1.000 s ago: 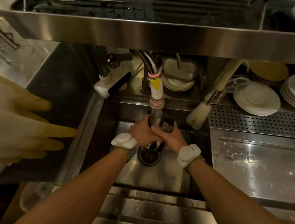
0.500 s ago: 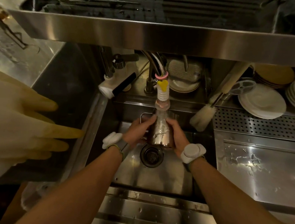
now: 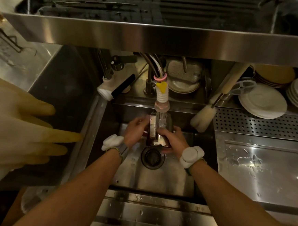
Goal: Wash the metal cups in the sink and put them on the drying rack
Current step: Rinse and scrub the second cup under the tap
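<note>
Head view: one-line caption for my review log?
Left hand and right hand grip a metal cup under the running faucet, above the sink drain.

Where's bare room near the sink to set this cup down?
Free: the wet steel drainboard right of the sink, bordered behind by the perforated strip; also the sink floor nearer you than the drain. Crowded: back ledge with plates and brush.

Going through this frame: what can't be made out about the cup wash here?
Head view only:
- metal cup interior: hidden by the water stream, left hand and right hand.
- drying rack: dark, cut off by the top edge; contents unclear.
- sink near floor: hidden by the front rim and forearms.
</note>
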Demonstrator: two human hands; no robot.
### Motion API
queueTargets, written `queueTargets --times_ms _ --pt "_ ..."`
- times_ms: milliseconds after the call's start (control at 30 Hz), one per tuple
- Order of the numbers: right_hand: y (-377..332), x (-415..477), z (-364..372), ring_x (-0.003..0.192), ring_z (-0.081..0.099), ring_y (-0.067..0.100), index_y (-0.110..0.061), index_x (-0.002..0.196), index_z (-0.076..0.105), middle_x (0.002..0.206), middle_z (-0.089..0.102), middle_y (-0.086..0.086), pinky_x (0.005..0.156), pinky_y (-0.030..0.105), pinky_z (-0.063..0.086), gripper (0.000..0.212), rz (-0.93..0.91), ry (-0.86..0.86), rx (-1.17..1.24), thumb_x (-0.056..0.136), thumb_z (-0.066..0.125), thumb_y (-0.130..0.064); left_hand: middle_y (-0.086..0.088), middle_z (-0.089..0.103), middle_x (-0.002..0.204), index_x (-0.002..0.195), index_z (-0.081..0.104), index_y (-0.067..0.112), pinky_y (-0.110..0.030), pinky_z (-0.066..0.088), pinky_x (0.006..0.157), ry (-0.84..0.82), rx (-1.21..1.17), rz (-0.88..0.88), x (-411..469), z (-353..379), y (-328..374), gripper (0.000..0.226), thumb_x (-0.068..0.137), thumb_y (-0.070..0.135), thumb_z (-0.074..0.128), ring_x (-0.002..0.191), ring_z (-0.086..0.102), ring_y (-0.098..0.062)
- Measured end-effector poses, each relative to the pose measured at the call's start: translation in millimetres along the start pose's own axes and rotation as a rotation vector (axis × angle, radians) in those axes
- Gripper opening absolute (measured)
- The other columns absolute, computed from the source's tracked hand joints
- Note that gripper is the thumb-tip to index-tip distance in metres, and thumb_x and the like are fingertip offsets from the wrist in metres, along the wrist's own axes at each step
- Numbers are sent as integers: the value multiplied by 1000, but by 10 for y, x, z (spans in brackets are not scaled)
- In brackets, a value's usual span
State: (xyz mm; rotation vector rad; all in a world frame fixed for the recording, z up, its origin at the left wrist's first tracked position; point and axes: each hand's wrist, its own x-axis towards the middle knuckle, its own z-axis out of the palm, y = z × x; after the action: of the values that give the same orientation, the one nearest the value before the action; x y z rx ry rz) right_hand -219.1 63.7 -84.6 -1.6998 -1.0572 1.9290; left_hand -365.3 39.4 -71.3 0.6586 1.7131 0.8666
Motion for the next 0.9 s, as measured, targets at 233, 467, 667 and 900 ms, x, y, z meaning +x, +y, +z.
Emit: queueTargets --times_ms 233,467,667,900 --pt "65 -14 20 94 64 25 -19 133 37 113 61 10 74 38 55 57 -46 -96 156 83 66 -14 3 68 103 128 51 23 -29 53 85 -194 -105 -2 -64 135 -74 51 82 31 71 95 66 -13" --pt "-35 77 10 110 61 26 -20 135 49 123 62 9 100 45 47 47 -121 -68 23 89 61 -22 -6 62 122 130 49 15 -32 48 95 -48 49 0 42 189 37 58 79 35 70 108 61 -22" --pt "-155 55 11 90 60 28 -14 118 60 104 62 11 73 41 54 40 117 47 -13 93 49 -45 -15 63 119 119 60 12 -40 51 94 -51 113 -254 55 196 169 58 87 60 50 107 61 -31" --pt "-124 32 -40 104 60 24 -20 134 48 123 60 7 89 46 53 49 -89 -9 29 88 64 -24 -7 63 100 92 61 23 -39 51 85 -76 -34 -230 23 128 178 19 86 41 56 92 59 -23"
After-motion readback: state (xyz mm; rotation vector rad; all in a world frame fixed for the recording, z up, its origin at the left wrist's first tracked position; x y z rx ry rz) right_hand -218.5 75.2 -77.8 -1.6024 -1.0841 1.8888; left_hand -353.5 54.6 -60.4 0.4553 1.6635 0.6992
